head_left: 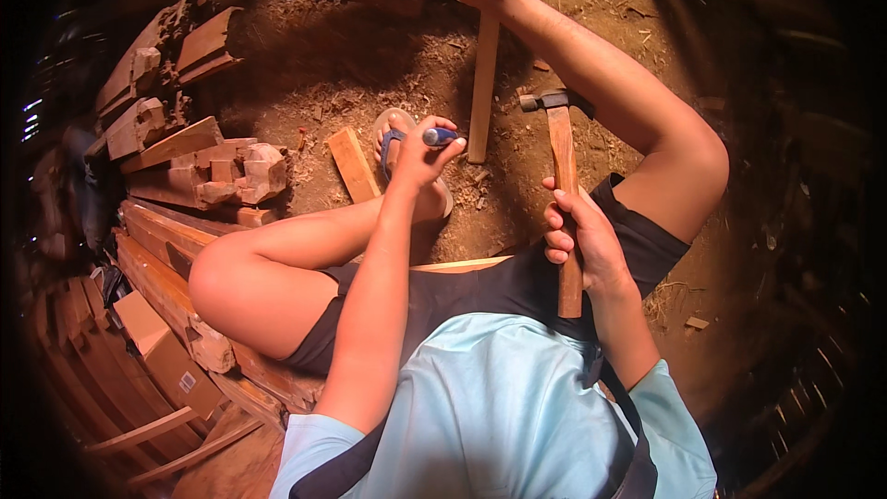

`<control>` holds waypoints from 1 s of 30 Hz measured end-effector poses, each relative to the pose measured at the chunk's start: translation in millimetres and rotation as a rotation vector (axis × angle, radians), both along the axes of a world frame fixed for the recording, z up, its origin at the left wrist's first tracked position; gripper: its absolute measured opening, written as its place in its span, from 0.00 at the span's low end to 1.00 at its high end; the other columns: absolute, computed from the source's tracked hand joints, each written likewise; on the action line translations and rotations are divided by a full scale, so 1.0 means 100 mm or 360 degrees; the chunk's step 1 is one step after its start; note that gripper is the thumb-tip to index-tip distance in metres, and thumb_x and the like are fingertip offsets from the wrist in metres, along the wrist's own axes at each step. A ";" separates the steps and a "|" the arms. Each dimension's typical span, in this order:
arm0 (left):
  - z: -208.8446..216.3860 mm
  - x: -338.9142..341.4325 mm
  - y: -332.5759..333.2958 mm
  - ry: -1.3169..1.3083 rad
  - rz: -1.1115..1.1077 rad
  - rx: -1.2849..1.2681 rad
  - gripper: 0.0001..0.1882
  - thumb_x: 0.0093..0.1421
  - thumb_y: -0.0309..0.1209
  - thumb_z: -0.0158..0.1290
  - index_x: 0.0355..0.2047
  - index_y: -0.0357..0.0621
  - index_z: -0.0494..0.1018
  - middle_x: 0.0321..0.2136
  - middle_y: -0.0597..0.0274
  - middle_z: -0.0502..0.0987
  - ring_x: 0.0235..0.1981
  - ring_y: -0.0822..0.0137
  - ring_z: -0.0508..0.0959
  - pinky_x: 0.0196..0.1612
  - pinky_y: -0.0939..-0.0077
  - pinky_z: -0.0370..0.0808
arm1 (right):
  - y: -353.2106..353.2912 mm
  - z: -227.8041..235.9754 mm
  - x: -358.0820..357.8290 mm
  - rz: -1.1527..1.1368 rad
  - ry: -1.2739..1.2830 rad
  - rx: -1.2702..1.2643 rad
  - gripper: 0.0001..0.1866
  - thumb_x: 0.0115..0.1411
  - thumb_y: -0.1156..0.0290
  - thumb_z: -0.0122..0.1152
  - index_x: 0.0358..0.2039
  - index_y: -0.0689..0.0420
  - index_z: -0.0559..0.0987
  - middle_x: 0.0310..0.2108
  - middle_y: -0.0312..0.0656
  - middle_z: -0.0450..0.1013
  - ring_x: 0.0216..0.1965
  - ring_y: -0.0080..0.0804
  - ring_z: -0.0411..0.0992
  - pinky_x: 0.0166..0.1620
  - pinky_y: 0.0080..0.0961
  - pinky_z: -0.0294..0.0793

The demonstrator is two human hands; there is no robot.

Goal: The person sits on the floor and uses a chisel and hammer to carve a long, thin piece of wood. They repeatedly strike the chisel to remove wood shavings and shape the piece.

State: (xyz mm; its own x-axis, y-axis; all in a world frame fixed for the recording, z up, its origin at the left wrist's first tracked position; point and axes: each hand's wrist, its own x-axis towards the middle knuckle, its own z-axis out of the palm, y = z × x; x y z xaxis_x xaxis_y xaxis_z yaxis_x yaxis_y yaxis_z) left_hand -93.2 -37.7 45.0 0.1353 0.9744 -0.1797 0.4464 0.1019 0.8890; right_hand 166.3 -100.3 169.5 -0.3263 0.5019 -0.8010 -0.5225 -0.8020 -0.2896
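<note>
— Light-blue shirt (499,388) nearest the lens: thin, creased cloth, dark strap (640,471) over it. What's far left?
— Cardboard box (171,360), flat tan faces, small white label. Higher in frame, stacked timbers (176,187): reddish-brown, long, rough-cut, some ends notched and stepped.
— Next?
— Pale wood block (354,164), straight-edged, on the dirt floor (314,83), beside a foot in a blue-strapped sandal (387,155). Floor's grainy, littered with thin shavings.
— Left grip (423,159)?
— Fingers wrapped round a blue-handled tool (442,137). Rounded handle, shiny grey end cap. Working end hidden; can't tell its shape or whether it touches anything.
— Right of that?
— Narrow board (484,83): long, straight, flat-faced, pale brown. Runs from near the left grip out to the other foot.
— And the hammer (563,152)?
— Right grip (593,238) is closed on the lower part of its shaft. Reddish-brown wood, smooth, butt sticking out past the hand, over the black shorts (443,300). Head is dark metal, blunt face left, curved end right, overlapping the shin in view.
— Gap between tools?
— Well apart. Far right: more brown floor, a few chips.
</note>
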 end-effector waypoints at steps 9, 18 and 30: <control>-0.16 -0.02 0.20 0.0062 0.0294 -0.0079 0.15 0.52 0.34 0.65 0.35 0.41 0.73 0.27 0.65 0.76 0.29 0.73 0.75 0.37 0.78 0.73 | 0.15 -0.13 0.00 0.0056 -0.0126 -0.0061 0.15 0.65 0.64 0.50 0.51 0.50 0.66 0.24 0.31 0.62 0.15 0.14 0.56 0.17 0.14 0.60; -0.02 0.06 0.15 0.0128 0.0164 -0.0313 0.17 0.53 0.37 0.64 0.35 0.39 0.73 0.28 0.64 0.77 0.30 0.72 0.74 0.37 0.76 0.72 | 0.17 -0.16 -0.04 0.0093 -0.0174 -0.0050 0.15 0.65 0.64 0.50 0.51 0.51 0.65 0.25 0.32 0.62 0.15 0.14 0.57 0.17 0.14 0.60; -0.11 0.00 0.13 -0.0092 0.0169 -0.0617 0.20 0.53 0.35 0.65 0.42 0.39 0.72 0.37 0.64 0.78 0.40 0.72 0.78 0.47 0.76 0.73 | 0.14 -0.17 -0.02 0.0087 -0.0163 -0.0028 0.15 0.65 0.64 0.50 0.51 0.51 0.66 0.25 0.32 0.62 0.16 0.14 0.57 0.17 0.14 0.60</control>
State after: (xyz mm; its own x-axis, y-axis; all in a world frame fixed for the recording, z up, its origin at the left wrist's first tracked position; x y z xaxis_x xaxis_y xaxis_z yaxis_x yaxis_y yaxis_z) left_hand -93.4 -24.3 33.8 0.0581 0.8449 -0.5317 0.3658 0.4776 0.7988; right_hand 164.4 -85.8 152.4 -0.2686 0.4710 -0.8402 -0.4460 -0.8340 -0.3249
